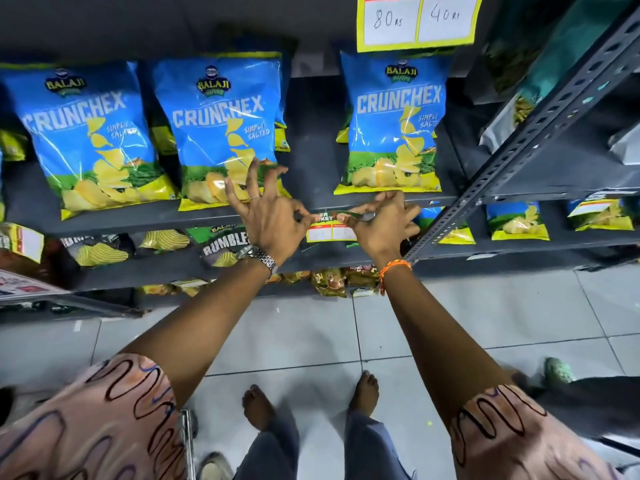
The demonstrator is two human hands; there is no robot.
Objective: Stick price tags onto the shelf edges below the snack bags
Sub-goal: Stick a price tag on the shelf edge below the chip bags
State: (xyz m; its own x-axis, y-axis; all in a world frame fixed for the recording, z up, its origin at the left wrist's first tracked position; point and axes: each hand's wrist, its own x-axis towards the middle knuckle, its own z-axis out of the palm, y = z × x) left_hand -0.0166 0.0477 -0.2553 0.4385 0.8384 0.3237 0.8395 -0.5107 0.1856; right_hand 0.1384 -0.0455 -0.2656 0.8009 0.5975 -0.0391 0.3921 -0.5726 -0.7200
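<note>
price tag point(330, 227) pinned on the shelf edge point(433, 201) between two crunchex bags point(393, 123), left hand point(268, 216) and right hand point(375, 220) pinching its top corners, other fingers point(254, 174) splayed. best pressed flat, smoothing outward, kept level.

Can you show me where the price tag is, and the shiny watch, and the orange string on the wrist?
price tag point(330, 233): head view, on its white lower part.
watch point(258, 257): head view, on the metal band, left wrist.
orange string point(393, 268): head view, on the thread around the right wrist.
</note>
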